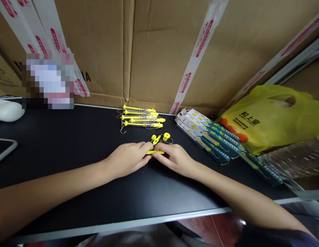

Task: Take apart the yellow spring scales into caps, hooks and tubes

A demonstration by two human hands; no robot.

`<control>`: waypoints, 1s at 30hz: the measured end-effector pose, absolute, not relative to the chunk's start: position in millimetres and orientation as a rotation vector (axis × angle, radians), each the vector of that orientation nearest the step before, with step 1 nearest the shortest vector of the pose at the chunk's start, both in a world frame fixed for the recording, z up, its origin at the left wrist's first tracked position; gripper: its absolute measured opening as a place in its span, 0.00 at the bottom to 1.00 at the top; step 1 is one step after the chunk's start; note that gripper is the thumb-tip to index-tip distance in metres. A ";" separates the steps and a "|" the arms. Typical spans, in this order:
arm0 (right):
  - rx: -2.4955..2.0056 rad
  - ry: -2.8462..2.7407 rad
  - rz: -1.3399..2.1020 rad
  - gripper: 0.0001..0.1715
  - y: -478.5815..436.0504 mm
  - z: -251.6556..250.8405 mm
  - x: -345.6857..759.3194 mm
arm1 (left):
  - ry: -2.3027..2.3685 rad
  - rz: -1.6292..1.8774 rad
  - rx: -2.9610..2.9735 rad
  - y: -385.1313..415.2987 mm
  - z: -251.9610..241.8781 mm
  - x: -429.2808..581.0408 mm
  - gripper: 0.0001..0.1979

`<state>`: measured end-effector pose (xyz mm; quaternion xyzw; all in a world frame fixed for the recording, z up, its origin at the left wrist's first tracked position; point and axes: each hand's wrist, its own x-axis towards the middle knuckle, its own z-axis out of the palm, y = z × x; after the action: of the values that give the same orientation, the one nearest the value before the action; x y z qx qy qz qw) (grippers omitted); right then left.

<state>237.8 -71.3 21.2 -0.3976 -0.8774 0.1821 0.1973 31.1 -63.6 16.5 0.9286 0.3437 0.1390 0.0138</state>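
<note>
While the left hand [127, 158] and the right hand [175, 158] pinch the ends of the thin yellow piece [154, 152] at frame centre, I judge a level grip best, clear of the loose yellow parts [161, 138] just above.

Slim yellow strip [155, 152], horizontal, low over black desk [72, 147], ends pinched by left hand [128, 158] and right hand [175, 160]

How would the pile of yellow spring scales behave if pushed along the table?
The spring scales look tubular, so they would probably roll. Their wire hooks could snag neighbours, so several may drag together. Slim plastic bodies suggest they are light.
</note>
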 end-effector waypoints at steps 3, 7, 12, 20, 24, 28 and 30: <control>-1.105 -2.330 0.548 0.15 -67.9 20.9 238.7 | 1.039 0.552 2.799 -60.6 15.6 29.9 0.07; -1.118 -2.138 0.628 0.16 -63.4 22.9 240.6 | 1.064 0.747 2.615 -53.4 12.7 26.1 0.11; -1.108 -1.985 0.743 0.19 -62.8 20.2 241.6 | 1.121 0.796 2.466 -47.8 9.9 23.4 0.12; -1.112 -2.068 0.688 0.17 -63.8 18.8 239.5 | 1.025 0.781 2.598 -51.9 7.9 24.6 0.07; -1.050 -2.374 0.541 0.09 -71.9 16.5 236.4 | 0.929 0.748 2.614 -54.4 7.0 26.1 0.09; -1.017 -2.418 0.317 0.17 -74.4 11.3 236.8 | 0.935 0.766 2.579 -55.7 7.3 26.4 0.10; -0.954 -2.429 0.225 0.20 -72.7 8.9 237.3 | 0.910 0.757 2.580 -56.0 7.0 26.5 0.10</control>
<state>237.3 -72.7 8.9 -0.3519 -0.8959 0.0831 0.2581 26.5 -56.0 7.0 0.8985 0.3168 0.2636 0.1511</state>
